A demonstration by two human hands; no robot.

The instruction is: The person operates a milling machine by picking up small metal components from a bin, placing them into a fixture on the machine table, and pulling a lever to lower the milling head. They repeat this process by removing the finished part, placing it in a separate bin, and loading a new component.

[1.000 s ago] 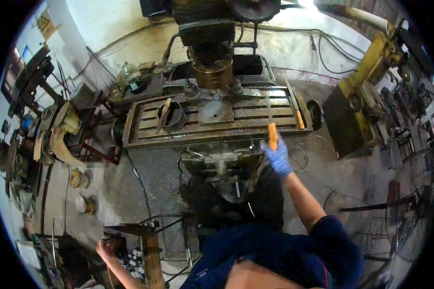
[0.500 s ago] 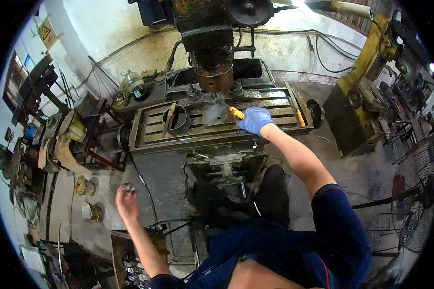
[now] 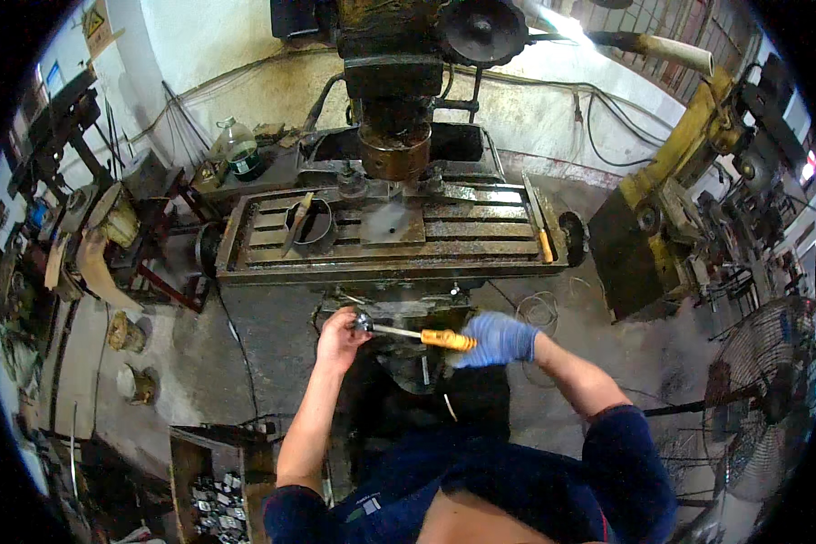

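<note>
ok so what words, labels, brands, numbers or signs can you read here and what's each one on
Warning sign on the wall, upper left: yellow with a triangle symbol; any lettering is too small to read.
Label on the clear bottle: too small to read.
Pale mark on the dark blue shirt: too blurred to read.
No legible words or numbers.

A navy shirt (image 3: 417, 476) has 2 short sleeves (image 3: 621, 458), red piping (image 3: 605, 526) and a small pale mark (image 3: 369, 505); 1 blue glove (image 3: 508, 339) covers the right hand (image 3: 494, 341); the trousers (image 3: 485, 403) are dark.
</note>
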